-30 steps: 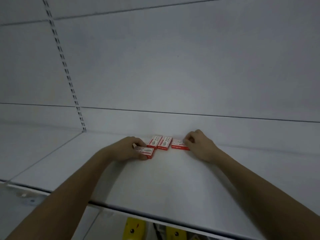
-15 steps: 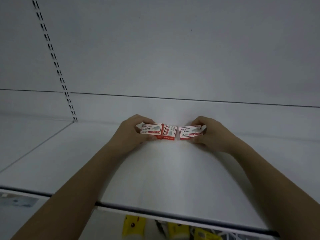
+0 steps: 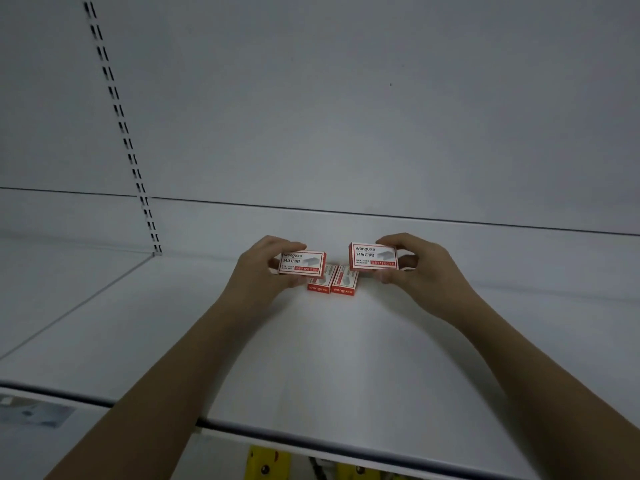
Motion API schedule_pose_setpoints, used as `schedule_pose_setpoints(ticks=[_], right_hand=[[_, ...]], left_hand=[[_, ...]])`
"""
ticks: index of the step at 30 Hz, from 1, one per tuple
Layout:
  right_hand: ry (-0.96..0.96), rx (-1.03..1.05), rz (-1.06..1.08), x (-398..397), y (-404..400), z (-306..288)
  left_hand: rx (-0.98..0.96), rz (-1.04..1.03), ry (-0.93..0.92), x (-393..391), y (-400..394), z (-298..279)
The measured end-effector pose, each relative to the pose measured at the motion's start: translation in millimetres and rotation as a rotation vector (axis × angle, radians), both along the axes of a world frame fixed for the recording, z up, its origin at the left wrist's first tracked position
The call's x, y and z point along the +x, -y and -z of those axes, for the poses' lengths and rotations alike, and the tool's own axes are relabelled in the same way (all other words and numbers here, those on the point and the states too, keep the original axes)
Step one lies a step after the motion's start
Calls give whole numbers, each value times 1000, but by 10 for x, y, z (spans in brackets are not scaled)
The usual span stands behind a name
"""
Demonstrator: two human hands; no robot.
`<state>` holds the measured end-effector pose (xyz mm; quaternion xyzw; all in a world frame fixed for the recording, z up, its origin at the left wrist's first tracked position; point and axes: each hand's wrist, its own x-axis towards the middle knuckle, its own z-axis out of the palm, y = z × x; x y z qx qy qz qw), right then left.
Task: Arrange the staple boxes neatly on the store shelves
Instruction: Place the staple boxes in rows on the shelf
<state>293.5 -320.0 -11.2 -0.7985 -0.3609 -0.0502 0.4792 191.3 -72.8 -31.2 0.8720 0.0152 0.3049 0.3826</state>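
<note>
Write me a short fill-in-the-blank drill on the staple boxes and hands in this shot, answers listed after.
1. Each hand holds ____ staple box: the left hand holds the left box, the right hand the right box.
2. Between the hands, ____ boxes lie flat on the shelf.
3. Of that pair, the near left box and the near right box lie ____ each other.
4. The boxes are white and ____.

Answers: one; two; beside; red

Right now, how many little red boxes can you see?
4. One in the left hand, box; one in the right hand, box; two flat on the shelf between them. More could hide behind.
</note>
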Motion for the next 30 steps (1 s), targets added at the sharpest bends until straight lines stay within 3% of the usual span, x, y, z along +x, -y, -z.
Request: schedule_pose_setpoints(ticks=[12, 20, 30], right_hand=[[59, -205, 232, -220, 148, 36], [43, -378, 495, -834, 996, -36], [108, -352, 685, -1394, 2285, -458]], left_hand=[[-196, 112, -95, -52, 51, 20], [-324, 303, -153, -175, 521, -118], [-68, 424, -190, -272, 1908, -491]])
